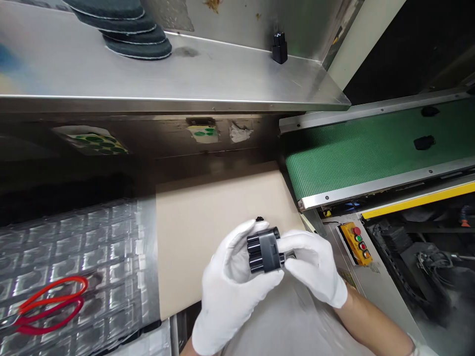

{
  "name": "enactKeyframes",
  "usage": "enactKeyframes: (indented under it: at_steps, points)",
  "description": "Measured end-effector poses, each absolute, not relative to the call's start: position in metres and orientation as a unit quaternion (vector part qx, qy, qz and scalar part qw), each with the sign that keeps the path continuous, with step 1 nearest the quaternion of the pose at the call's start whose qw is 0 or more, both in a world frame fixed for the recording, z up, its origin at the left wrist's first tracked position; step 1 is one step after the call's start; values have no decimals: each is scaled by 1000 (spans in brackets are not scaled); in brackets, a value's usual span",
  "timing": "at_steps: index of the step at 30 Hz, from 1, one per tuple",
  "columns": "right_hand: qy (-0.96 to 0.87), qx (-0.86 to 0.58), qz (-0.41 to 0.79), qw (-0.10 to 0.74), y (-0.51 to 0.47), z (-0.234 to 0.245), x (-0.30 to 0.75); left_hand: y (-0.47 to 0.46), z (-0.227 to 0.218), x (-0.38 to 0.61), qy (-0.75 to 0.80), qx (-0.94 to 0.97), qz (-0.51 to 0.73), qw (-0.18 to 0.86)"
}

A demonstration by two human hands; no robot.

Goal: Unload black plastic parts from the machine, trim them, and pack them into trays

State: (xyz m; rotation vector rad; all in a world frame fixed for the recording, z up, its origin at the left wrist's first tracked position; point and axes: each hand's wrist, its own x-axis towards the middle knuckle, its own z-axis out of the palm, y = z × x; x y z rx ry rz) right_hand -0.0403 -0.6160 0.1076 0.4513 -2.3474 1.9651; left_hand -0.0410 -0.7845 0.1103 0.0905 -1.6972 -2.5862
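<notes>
My left hand (pixel 233 291) and my right hand (pixel 311 264) both wear white gloves. Between them they hold a black plastic multi-pin connector (pixel 264 251), gripping it from either side, with its round sockets facing left. Its far end is partly hidden by my right fingers. Below the hands lies a beige cardboard sheet (pixel 208 237), which the connector is held above. A small black piece (pixel 260 218) sits on the sheet just beyond my left fingertips.
To the left, red-handled scissors (pixel 50 305) lie on a clear blister tray (pixel 74 252). A green conveyor belt (pixel 363 148) runs at right, above a yellow push-button box (pixel 356 243). Overhead, a steel shelf (pixel 166 74) holds stacked dark discs (pixel 126 29).
</notes>
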Motion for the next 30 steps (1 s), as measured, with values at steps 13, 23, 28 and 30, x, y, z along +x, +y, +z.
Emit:
enactKeyframes:
  at_steps: [13, 23, 28, 30]
  points:
    - [-685, -70, 725, -29, -634, 111, -48, -784, 105, -39, -629, -51, -774, 42]
    - [-801, 193, 507, 254, -627, 107, -47, -787, 94, -36, -648, 25, -761, -32]
    - [-803, 272, 455, 273, -619, 106, -46, -785, 95, -41, -652, 44, -755, -55]
    - [-815, 297, 411, 280, -615, 110, -47, -788, 97, -43, -634, 59, -764, -104]
